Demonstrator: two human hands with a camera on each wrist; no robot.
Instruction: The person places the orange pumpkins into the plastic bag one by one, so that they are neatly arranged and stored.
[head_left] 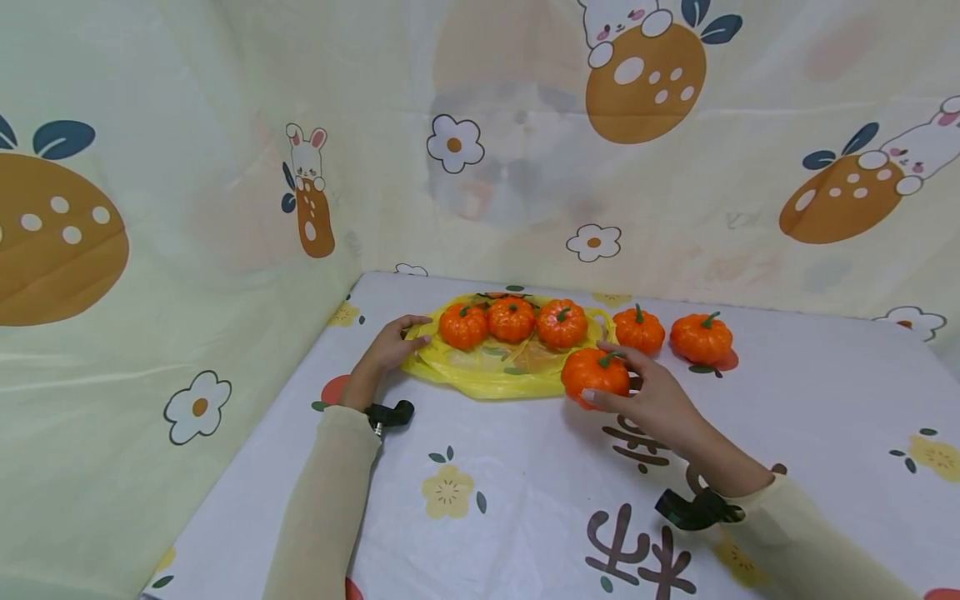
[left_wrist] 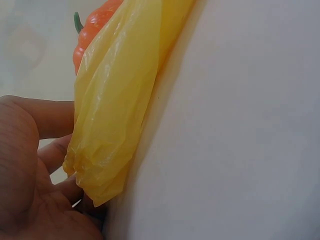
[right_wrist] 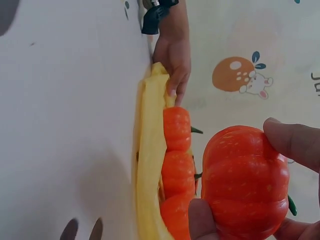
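Note:
In the head view, my right hand point(head_left: 660, 396) grips a small orange toy pumpkin point(head_left: 592, 377) with a green stem, at the front right of a yellow plastic bag point(head_left: 480, 379). The right wrist view shows this pumpkin point(right_wrist: 245, 182) between thumb and fingers, raised off the table. My left hand point(head_left: 390, 343) holds the left end of the bag. Seen from the left wrist, its fingers curl at the gathered yellow plastic point(left_wrist: 115, 110). Three pumpkins sit in a row within the bag: a left one point(head_left: 462, 326), a middle one point(head_left: 512, 320) and a right one point(head_left: 561, 323).
Two more pumpkins stand right of the bag, one close by it point(head_left: 639, 331) and one farther right point(head_left: 701, 337). A white patterned cloth point(head_left: 525, 500) covers the table. Printed curtains point(head_left: 517, 183) hang behind it and along the left side.

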